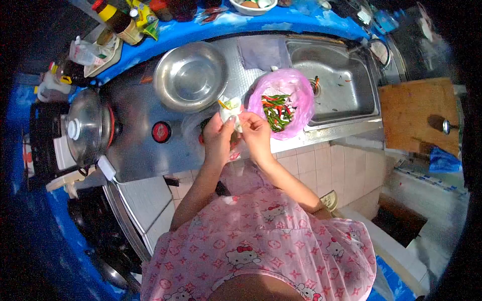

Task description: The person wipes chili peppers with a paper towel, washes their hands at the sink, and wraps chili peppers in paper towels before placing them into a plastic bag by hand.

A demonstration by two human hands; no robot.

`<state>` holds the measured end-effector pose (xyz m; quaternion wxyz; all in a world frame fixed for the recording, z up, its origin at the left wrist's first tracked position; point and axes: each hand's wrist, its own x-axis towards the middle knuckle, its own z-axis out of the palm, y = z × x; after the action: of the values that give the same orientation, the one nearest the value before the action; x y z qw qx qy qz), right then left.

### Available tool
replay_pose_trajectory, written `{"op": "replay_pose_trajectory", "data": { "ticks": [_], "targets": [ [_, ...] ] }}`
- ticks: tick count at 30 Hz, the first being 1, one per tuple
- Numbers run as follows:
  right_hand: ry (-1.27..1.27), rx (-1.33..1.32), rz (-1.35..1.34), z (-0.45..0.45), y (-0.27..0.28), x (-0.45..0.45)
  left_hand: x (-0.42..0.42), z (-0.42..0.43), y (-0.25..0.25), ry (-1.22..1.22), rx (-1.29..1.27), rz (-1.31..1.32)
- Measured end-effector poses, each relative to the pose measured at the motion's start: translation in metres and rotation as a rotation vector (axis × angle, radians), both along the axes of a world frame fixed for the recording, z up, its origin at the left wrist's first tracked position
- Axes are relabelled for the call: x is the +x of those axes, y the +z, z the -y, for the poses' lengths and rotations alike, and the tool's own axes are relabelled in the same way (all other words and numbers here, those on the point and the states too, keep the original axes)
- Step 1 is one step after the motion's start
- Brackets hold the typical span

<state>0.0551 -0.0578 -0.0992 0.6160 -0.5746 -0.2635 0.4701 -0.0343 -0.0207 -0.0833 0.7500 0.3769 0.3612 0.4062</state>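
Both of my hands meet over the front part of the metal counter. My left hand (pixel 218 134) and my right hand (pixel 255 134) pinch a small white, crumpled item (pixel 232 109) with a yellow-green piece at its top; I cannot make out what it is. Just right of my right hand, a pink plastic bag (pixel 305 98) lies open around red and green chili peppers (pixel 277 113). Partly behind my left hand is a clear plastic bag, its contents mostly hidden. Beyond my hands sits a wide metal basin (pixel 190 75), its inside bare.
At the right is a metal sink (pixel 346 83) with scraps inside. A grey cloth (pixel 261 51) lies beside it. A lidded pan (pixel 89 128) stands far left, and a round red-topped item (pixel 161 132) rests on the counter. Bottles (pixel 118 22) line the back shelf.
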Motion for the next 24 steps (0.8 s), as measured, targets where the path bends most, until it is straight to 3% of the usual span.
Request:
{"op": "replay_pose_trajectory", "data": {
  "ticks": [1,5,9,12,13,17,19,20,21,22,23,24],
  "targets": [
    [-0.017,0.000,0.015,0.001,0.005,-0.001,0.001,0.001,-0.001,0.017,-0.013,-0.002],
    [0.026,0.038,-0.580,0.008,-0.001,0.011,-0.011,-0.009,-0.048,0.126,-0.041,0.150],
    [-0.015,-0.164,-0.290,0.019,-0.043,0.017,-0.045,-0.037,-0.049,0.260,0.065,0.342],
    [0.313,-0.122,0.565,0.028,-0.076,0.019,-0.062,-0.052,-0.059,0.317,-0.004,0.361],
    [0.244,-0.055,0.844,0.031,-0.076,0.017,-0.063,-0.052,-0.054,0.303,-0.009,0.353],
    [0.079,-0.138,0.703,0.022,-0.072,0.052,-0.041,-0.050,-0.059,0.108,-0.312,0.345],
    [-0.184,-0.124,0.796,0.010,-0.072,0.095,-0.022,-0.042,-0.069,-0.258,0.462,-0.470],
    [-0.279,-0.081,0.814,0.009,-0.085,0.127,-0.002,-0.036,-0.063,-0.316,0.411,-0.477],
    [-0.384,-0.178,1.011,0.010,-0.083,0.155,0.018,-0.030,-0.056,-0.373,0.360,-0.485],
    [-0.490,-0.294,1.216,0.011,-0.101,0.182,0.043,-0.031,-0.042,-0.285,-0.122,-0.085],
    [-0.540,-0.453,1.217,0.015,-0.124,0.210,0.055,-0.036,-0.084,-0.341,-0.034,-0.275],
    [-0.387,-0.607,1.068,0.019,-0.136,0.233,0.073,-0.037,-0.071,-0.363,-0.035,-0.444]
  ]
}}
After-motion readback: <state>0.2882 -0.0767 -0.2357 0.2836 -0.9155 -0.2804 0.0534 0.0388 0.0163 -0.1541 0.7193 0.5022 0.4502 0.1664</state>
